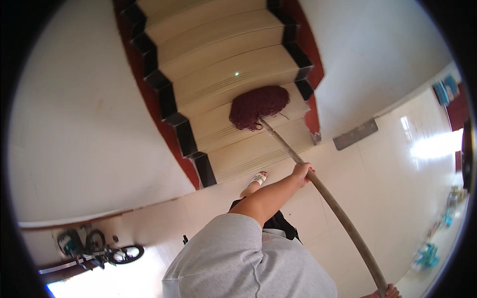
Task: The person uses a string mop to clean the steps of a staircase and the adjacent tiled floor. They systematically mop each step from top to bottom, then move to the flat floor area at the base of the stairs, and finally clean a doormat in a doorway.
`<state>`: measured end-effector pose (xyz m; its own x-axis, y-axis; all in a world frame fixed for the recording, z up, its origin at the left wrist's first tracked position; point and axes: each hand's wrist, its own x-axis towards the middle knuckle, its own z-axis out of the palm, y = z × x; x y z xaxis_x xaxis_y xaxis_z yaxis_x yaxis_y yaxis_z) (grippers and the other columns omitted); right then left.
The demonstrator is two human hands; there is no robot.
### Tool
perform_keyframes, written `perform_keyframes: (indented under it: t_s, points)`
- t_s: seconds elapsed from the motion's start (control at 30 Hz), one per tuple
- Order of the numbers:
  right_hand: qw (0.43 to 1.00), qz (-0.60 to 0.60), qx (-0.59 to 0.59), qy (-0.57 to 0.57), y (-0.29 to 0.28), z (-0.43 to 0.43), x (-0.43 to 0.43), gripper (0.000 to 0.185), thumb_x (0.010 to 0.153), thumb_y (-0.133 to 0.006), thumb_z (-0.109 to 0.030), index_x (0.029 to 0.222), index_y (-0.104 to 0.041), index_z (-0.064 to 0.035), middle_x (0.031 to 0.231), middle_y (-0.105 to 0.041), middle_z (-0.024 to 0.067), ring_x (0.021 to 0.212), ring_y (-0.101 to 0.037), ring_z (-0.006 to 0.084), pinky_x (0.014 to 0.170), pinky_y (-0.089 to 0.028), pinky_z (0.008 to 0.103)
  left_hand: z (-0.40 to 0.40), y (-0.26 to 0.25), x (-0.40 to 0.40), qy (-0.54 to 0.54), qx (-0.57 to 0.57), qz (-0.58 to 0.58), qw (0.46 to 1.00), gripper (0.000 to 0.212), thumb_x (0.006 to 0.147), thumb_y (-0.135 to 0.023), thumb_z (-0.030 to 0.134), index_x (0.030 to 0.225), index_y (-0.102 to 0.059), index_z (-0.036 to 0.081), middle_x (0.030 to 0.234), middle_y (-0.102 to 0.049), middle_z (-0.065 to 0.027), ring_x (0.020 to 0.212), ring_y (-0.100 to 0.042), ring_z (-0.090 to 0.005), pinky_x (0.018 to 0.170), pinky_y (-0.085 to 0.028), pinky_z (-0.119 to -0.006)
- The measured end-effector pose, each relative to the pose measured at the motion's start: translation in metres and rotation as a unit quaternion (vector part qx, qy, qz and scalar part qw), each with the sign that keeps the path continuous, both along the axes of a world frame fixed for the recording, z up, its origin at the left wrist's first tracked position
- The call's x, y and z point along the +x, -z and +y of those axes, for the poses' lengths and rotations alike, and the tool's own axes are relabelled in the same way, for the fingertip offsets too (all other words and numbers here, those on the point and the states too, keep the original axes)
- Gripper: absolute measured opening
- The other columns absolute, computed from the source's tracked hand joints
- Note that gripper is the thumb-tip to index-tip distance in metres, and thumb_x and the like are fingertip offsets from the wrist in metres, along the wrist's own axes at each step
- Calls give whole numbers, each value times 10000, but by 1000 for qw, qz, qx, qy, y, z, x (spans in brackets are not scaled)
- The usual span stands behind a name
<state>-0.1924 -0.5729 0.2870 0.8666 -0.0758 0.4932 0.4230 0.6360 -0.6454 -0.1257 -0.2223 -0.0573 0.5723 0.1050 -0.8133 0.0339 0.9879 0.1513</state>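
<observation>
A string mop with a dark maroon head (259,106) lies on a low step of the tiled staircase (227,82). Its long wooden handle (344,216) runs down and to the right, towards me. Partway along the handle, my left hand (303,174) is closed around the wood. Near the picture's bottom edge my right hand (389,291) grips the handle close to its far end, partly cut off by the frame. A sandalled foot (259,178) stands on the floor just before the bottom step.
White walls (82,123) with red and black skirting flank the stairs. A dark flat board (355,134) lies along the right wall's foot. A bicycle (119,255) is at the lower left. Turquoise items (426,256) stand at the far right, near a bright opening.
</observation>
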Motion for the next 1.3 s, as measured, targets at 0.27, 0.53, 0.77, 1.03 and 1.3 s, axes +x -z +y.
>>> perform_keyframes:
  t_s: [0.27, 0.53, 0.77, 1.03, 1.3]
  points:
    - [985, -49, -13, -166, -21, 102, 73, 102, 692, -457, -138, 742, -524, -79, 454, -398, -33, 406, -392, 87, 463, -367, 222, 85, -10, -70, -157, -46, -15, 986, 130, 693, -516, 61, 749, -407, 16, 707, -459, -89, 630, -513, -203, 564, -486, -302]
    - [954, -12, 62, -292, 19, 193, 141, 156, 625, -503, 11, 646, -408, -112, 381, -404, -43, 317, -344, 43, 399, -304, 158, 167, 6, -150, -279, 1, 58, 958, 94, 683, -480, 123, 629, -437, 59, 555, -480, -50, 526, -497, -181, 486, -443, -276]
    - [974, 30, 42, -223, 13, 180, 136, 190, 644, -522, -7, 628, -369, -118, 384, -355, -51, 319, -337, 47, 387, -293, 153, 177, 16, -117, -324, -11, 143, 935, 208, 702, -443, 189, 530, -352, 115, 477, -387, -11, 408, -385, -147, 405, -360, -243]
    - [988, -13, 20, -152, -17, 111, 66, 221, 608, -526, -42, 580, -318, -114, 409, -339, -48, 383, -327, 51, 453, -276, 172, 130, 21, -9, -172, 36, 87, 981, 209, 698, -444, 172, 530, -335, 111, 476, -367, -31, 391, -364, -153, 367, -344, -268]
    - [996, -57, -14, 70, -37, 99, 13, 98, 644, -463, -143, 655, -535, -77, 439, -387, -33, 407, -410, 90, 454, -375, 216, 54, 7, 91, -54, -9, 56, 997, 91, 685, -493, 100, 696, -411, 62, 558, -435, -56, 449, -443, -156, 391, -395, -275]
